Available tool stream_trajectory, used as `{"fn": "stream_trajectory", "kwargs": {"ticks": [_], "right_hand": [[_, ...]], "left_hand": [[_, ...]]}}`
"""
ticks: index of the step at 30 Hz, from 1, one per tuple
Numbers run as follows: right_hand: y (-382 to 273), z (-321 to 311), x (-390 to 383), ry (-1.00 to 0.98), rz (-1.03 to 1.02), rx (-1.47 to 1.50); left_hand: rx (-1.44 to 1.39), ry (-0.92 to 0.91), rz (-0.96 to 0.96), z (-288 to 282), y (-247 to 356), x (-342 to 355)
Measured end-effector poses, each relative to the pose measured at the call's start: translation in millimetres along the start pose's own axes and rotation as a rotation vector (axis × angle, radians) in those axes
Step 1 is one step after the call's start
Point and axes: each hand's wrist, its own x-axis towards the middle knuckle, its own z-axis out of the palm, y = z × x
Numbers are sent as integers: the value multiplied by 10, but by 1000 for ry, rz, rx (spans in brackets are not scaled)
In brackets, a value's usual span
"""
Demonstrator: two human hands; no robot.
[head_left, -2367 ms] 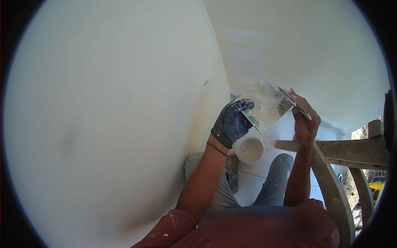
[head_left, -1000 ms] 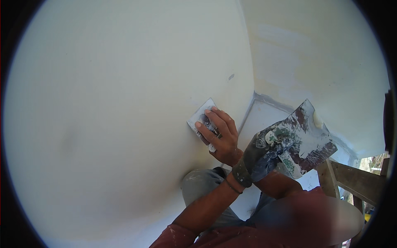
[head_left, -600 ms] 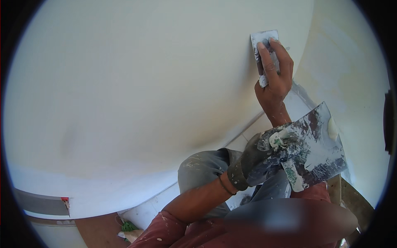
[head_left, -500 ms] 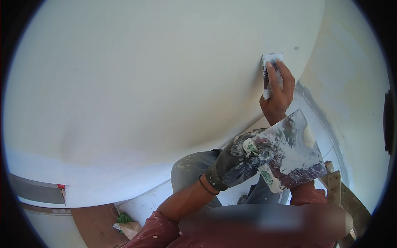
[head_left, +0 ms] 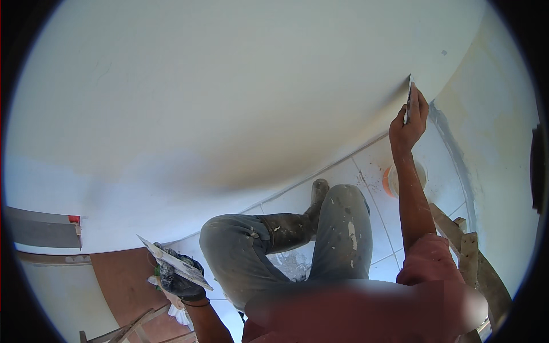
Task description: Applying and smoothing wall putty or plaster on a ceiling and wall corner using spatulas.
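My bare right hand [head_left: 407, 126] reaches out at the right, fingers closed on a small steel plastering trowel [head_left: 409, 94]. The trowel stands nearly edge-on, and its far edge is at the pale wall [head_left: 229, 103]; contact cannot be made out for certain. Low on the left, my left hand [head_left: 182, 280], in a dark glove smeared with white, grips a larger flat plastering trowel [head_left: 174, 262]. That blade is tilted, with white plaster on it, and is apart from the wall. The glove hides much of its handle.
Behind my right forearm a bucket [head_left: 392, 182] with an orange side stands on white floor tiles [head_left: 374, 171]. A wooden frame [head_left: 469, 257] is at lower right. My bent knees and a boot [head_left: 320, 194] are near the wall's foot. At left are a grey wall recess [head_left: 43, 228] and brown board [head_left: 117, 280].
My left hand with the large trowel has swung from beside my right arm to the lower left. The small trowel has turned from face-on to edge-on, slightly further right in view.
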Motion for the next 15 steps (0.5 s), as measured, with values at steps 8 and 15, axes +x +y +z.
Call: {"fn": "stream_trajectory", "kwargs": {"ticks": [8, 15], "right_hand": [[113, -9, -147, 21, -37, -107], [-50, -266, -67, -144, 173, -99]], "left_hand": [[-86, -427, -183, -227, -509, 605], [-153, 144, -454, -688, -1278, 90]]}}
